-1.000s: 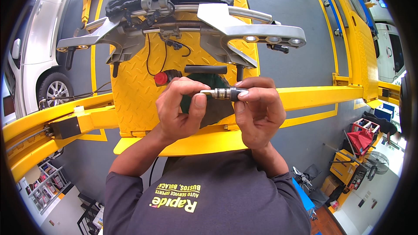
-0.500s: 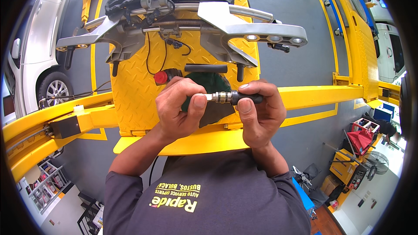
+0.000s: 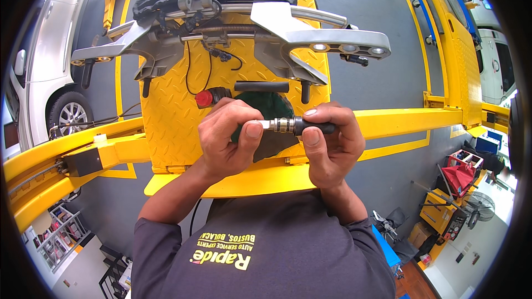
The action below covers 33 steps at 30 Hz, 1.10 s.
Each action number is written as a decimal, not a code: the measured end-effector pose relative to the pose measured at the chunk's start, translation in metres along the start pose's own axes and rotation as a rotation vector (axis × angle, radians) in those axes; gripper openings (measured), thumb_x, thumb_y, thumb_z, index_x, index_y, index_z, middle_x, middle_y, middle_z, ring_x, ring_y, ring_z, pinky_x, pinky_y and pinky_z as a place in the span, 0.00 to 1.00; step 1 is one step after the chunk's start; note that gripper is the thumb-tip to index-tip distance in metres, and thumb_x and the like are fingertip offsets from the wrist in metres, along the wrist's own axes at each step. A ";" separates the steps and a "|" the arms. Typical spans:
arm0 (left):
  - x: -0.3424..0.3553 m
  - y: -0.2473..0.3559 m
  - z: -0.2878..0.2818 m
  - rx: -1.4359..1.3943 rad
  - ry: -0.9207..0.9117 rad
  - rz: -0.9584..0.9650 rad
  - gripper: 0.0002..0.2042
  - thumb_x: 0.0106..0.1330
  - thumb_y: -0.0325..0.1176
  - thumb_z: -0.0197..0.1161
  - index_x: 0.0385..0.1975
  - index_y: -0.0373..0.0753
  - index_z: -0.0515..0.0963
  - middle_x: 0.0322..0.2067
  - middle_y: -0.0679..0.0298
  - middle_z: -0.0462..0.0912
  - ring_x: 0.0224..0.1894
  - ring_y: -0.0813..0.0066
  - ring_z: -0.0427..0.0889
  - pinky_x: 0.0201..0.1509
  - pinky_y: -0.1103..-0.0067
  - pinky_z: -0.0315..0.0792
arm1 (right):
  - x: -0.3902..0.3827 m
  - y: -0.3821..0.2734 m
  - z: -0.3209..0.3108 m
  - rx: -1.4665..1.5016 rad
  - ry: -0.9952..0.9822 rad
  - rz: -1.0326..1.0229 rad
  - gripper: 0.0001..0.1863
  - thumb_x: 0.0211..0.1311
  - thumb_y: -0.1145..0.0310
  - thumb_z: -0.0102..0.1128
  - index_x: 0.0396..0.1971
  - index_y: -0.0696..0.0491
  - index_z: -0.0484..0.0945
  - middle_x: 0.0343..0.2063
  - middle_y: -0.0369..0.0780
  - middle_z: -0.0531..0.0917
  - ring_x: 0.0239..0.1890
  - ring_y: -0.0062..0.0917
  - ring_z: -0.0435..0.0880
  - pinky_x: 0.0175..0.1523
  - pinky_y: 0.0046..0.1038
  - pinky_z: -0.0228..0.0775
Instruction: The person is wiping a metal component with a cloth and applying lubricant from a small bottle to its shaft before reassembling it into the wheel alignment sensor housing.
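Between my hands, level in front of my chest, is a slim part with a ringed metal middle, a pale narrow end and a black end; its exact kind I cannot make out. My left hand pinches the pale end between thumb and bent forefinger. Around the black end, my right hand closes with thumb and forefinger. Beneath the hands, a dark green thing is partly covered. Just beyond them lie a black tube and a black part with a red end.
A silver-grey bracket frame with loose wires stands ahead on a yellow treadplate platform. Yellow beams run out on both sides. A white car is at the left. A tool cart and a fan stand at the right.
My right thumb and forefinger have shifted very slightly on the black end. Both hands keep their hold, and the surroundings look the same.
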<state>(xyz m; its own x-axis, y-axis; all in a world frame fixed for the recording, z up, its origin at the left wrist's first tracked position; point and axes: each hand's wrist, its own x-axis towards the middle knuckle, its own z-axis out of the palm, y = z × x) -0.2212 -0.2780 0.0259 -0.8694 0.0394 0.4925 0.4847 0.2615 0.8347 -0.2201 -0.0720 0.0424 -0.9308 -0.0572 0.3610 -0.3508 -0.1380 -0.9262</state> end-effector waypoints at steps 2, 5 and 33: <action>0.001 0.000 0.000 0.002 0.013 0.037 0.08 0.78 0.34 0.66 0.37 0.38 0.80 0.26 0.62 0.85 0.26 0.69 0.82 0.36 0.74 0.74 | 0.002 0.001 0.002 0.000 -0.011 -0.043 0.14 0.67 0.84 0.69 0.51 0.61 0.81 0.45 0.46 0.85 0.47 0.27 0.86 0.54 0.25 0.79; 0.002 -0.002 0.002 -0.002 0.035 0.094 0.07 0.78 0.34 0.66 0.40 0.37 0.80 0.29 0.61 0.87 0.28 0.68 0.84 0.36 0.74 0.75 | 0.003 0.001 0.003 0.022 -0.023 -0.078 0.15 0.65 0.86 0.68 0.50 0.60 0.80 0.45 0.48 0.83 0.49 0.30 0.85 0.55 0.27 0.80; 0.001 0.001 0.001 -0.021 0.036 0.084 0.08 0.75 0.29 0.69 0.47 0.34 0.80 0.38 0.55 0.89 0.35 0.67 0.87 0.40 0.75 0.80 | 0.005 0.003 0.002 -0.110 -0.001 -0.187 0.14 0.60 0.86 0.71 0.41 0.53 0.84 0.50 0.50 0.86 0.54 0.35 0.88 0.57 0.31 0.83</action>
<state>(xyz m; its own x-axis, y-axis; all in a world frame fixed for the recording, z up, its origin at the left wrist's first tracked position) -0.2212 -0.2767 0.0269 -0.8220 0.0254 0.5690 0.5577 0.2386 0.7950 -0.2255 -0.0748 0.0416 -0.8485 -0.0421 0.5276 -0.5263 -0.0376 -0.8494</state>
